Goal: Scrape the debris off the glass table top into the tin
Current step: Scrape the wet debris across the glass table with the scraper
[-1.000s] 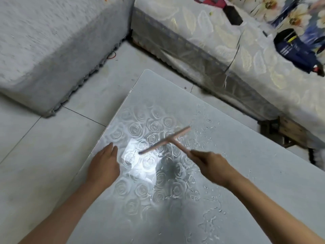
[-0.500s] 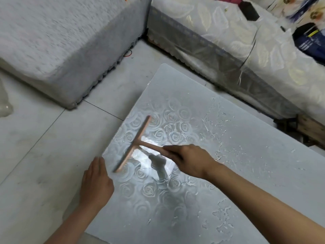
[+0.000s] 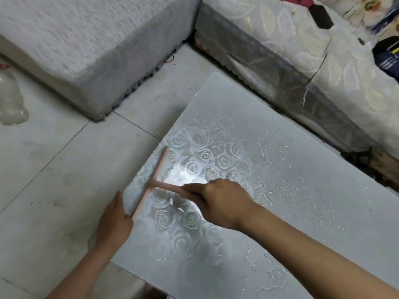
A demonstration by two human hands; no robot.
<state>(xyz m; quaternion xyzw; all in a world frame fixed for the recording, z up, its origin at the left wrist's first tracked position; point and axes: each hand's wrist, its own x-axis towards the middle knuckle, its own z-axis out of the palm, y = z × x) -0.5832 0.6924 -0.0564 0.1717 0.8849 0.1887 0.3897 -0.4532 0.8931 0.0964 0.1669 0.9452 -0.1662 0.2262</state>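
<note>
Pale flecks and curled streaks of debris (image 3: 271, 147) lie scattered over the middle and right of the frosted glass worktop (image 3: 328, 203), while the rose-patterned stretch toward its left edge looks largely free of them. A pinkish T-shaped scraper (image 3: 155, 175) lies on that patterned part, its long blade running almost parallel to the left edge and just inside it. The right hand (image 3: 222, 201) is curled round the scraper's handle, gripping it from the right with the forearm crossing the glass. The left hand (image 3: 116, 221) rests against the worktop's left edge with its fingers straight and held together, their tips just beside the near end of the blade. Grey floor tiles (image 3: 54, 169) surround the worktop. A grey fabric-covered block (image 3: 86, 50) stands beyond it to the left, a leaf-patterned covered couch (image 3: 323, 67) runs along the far right, and a clear plastic bottle (image 3: 10, 100) lies at the left margin.
</note>
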